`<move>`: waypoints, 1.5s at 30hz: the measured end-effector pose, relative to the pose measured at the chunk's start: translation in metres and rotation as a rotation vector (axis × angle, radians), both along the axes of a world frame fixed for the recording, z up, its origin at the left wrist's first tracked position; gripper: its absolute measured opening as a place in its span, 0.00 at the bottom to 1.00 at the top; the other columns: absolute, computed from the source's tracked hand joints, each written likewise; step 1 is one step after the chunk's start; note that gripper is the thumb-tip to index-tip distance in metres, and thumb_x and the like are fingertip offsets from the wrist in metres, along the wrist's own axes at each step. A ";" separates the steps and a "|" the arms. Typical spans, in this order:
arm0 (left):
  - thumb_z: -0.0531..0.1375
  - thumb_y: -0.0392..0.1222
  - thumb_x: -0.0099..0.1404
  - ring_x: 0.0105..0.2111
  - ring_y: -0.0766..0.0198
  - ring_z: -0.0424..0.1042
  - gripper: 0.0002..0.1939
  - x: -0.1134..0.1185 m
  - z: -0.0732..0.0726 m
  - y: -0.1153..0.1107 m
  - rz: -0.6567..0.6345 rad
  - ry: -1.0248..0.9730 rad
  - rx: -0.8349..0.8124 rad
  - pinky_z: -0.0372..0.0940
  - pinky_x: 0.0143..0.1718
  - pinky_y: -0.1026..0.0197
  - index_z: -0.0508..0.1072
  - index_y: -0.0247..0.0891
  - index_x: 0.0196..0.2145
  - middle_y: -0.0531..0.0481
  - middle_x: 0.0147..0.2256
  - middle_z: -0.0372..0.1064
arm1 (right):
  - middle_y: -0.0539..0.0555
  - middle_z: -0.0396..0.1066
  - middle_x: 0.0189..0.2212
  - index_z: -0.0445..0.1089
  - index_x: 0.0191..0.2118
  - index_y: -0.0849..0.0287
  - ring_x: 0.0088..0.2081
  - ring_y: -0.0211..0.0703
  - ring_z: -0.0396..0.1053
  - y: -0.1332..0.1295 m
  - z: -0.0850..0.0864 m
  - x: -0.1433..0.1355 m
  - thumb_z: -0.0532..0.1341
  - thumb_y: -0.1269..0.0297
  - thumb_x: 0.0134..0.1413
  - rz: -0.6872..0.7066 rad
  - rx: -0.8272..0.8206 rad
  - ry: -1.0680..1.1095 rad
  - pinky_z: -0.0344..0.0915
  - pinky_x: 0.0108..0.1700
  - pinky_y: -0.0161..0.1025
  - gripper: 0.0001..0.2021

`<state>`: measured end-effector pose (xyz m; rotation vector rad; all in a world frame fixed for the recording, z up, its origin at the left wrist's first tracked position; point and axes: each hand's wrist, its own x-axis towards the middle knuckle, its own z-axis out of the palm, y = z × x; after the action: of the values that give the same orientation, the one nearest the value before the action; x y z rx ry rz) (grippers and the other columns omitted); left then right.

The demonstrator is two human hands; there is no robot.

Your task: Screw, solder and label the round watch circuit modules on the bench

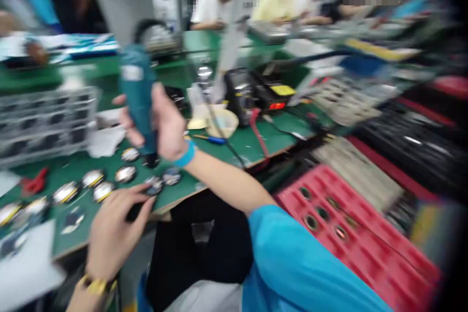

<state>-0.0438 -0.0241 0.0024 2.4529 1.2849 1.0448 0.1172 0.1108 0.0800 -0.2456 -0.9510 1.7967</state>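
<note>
Gripping teal cylindrical tool (137,97) in right hand (170,124), round silvery part (155,185) in left hand (113,224); apparently mid-work, can't tell extent.

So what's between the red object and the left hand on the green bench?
The head view shows silvery round parts between the red object and the left hand.

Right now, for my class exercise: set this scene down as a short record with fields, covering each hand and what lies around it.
Right hand: gripping a teal power tool, tip down
Left hand: thumb and finger at a round part below the tip; blur hides the exact grip
Wrists: blue band right, yellow band left
Surface: green bench
Nearby: more round parts, red item
Person's right: red compartment tray
Background: other people
</note>
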 end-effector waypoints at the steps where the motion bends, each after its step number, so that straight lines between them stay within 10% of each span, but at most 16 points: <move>1: 0.64 0.41 0.73 0.45 0.54 0.78 0.03 0.000 -0.001 -0.004 0.053 0.020 -0.014 0.72 0.50 0.50 0.77 0.43 0.38 0.47 0.46 0.82 | 0.45 0.69 0.23 0.70 0.42 0.54 0.16 0.34 0.57 0.002 -0.004 -0.005 0.49 0.24 0.59 -0.020 0.037 0.007 0.55 0.16 0.34 0.35; 45: 0.64 0.35 0.72 0.52 0.58 0.79 0.04 0.011 -0.008 0.002 0.094 -0.167 -0.028 0.75 0.56 0.51 0.75 0.43 0.40 0.48 0.48 0.82 | 0.48 0.60 0.24 0.69 0.48 0.50 0.18 0.39 0.57 -0.021 -0.017 -0.012 0.49 0.20 0.54 -0.188 0.062 -0.258 0.54 0.17 0.38 0.38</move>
<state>-0.0327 -0.0226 -0.0054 2.2498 1.3614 1.2177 0.1047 0.0900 0.0631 -0.5203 -1.1238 1.5847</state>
